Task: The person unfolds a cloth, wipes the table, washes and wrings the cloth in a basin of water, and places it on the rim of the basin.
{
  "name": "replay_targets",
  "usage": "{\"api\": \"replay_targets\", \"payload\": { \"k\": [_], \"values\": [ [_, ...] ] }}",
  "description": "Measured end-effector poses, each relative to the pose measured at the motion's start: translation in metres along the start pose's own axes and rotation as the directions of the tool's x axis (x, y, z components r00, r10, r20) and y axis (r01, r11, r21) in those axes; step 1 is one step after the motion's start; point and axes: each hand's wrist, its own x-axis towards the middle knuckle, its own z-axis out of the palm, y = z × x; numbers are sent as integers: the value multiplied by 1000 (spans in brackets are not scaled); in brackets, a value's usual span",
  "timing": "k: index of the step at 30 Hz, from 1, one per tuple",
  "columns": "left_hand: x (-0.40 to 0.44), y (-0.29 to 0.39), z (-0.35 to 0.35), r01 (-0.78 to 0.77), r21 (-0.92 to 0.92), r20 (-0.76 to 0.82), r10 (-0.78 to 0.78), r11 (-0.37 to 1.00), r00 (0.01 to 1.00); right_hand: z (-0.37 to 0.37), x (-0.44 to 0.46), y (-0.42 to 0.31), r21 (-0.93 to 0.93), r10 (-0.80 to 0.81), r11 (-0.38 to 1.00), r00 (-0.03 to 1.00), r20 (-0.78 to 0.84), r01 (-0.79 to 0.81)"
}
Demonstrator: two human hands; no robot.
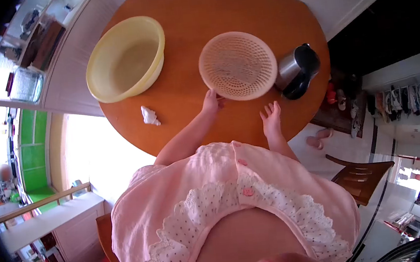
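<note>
A pale pink plastic colander point(238, 66) sits on the round wooden table, its base full of small holes. My left hand point(212, 102) is at its near left rim, thumb against the edge and fingers curled close under it. Nearer to me than the colander, my right hand point(271, 118) is apart from it, fingers spread and holding nothing. A steel kettle or jug with black parts point(291, 71) lies tilted just right of the colander. Farther left stands a large pale yellow basin point(127, 60); a crumpled white piece point(150, 116), perhaps tissue, lies below it.
The wooden table point(182, 5) has a rounded edge close to my body. On the right is a wooden chair point(361, 179), with pink slippers point(320, 139) on the floor behind it. White cabinets point(75, 68) stand on the left.
</note>
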Motion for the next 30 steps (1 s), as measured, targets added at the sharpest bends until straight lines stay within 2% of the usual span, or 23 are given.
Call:
{"api": "replay_targets", "payload": {
  "k": [3, 4, 7, 10, 13, 14, 16, 18, 19, 22, 24, 25, 28, 30],
  "values": [
    [-28, -3, 14, 13, -159, -30, -18, 987, 999, 13, -5, 3, -100, 17, 995, 991, 134, -4],
    [-27, -8, 4, 15, -108, 72, -7, 994, 997, 21, -9, 0, -174, 23, 985, 993, 115, -2],
    [-50, 7, 7, 49, -128, 126, -33, 991, 991, 21, -3, 10, -261, 29, 965, 983, 182, 20],
    [-53, 10, -4, 105, -124, 149, -86, 987, 985, 30, -8, 14, -196, 10, 981, 995, 97, 9],
    [-41, 1, -36, 152, -108, 137, -137, 982, 981, 45, -24, 20, -87, 61, 995, 997, 50, -56],
    [-40, 2, -47, 151, -127, 132, -134, 980, 982, 46, -29, 26, -14, 83, 997, 993, 84, -82],
    [-48, 13, -73, 145, -165, 124, -126, 975, 984, 55, -38, 43, -6, 184, 983, 983, -8, -184],
    [-58, 33, -101, 128, -171, 175, -98, 977, 980, 73, -48, 59, -6, 264, 964, 962, -73, -265],
    [-61, 44, -117, 122, -174, 200, -87, 977, 976, 82, -51, 68, -31, 264, 964, 964, -42, -265],
    [-51, 75, -172, 86, -227, 402, 13, 970, 916, 114, -56, 99, -102, 273, 959, 960, 64, -266],
    [-67, 112, -187, -18, -30, 281, 26, 999, 959, 146, -58, 117, -145, 284, 954, 946, 157, -262],
    [-72, 135, -195, -74, 79, 224, 54, 994, 973, 165, -57, 129, -136, 250, 964, 957, 150, -230],
    [-65, 166, -241, -100, 134, 416, 36, 986, 909, 216, -65, 160, -98, 186, 980, 977, 104, -176],
    [-65, 181, -260, -53, 115, 477, -8, 992, 879, 248, -66, 172, -47, 186, 982, 980, 66, -183]
  ]
}}
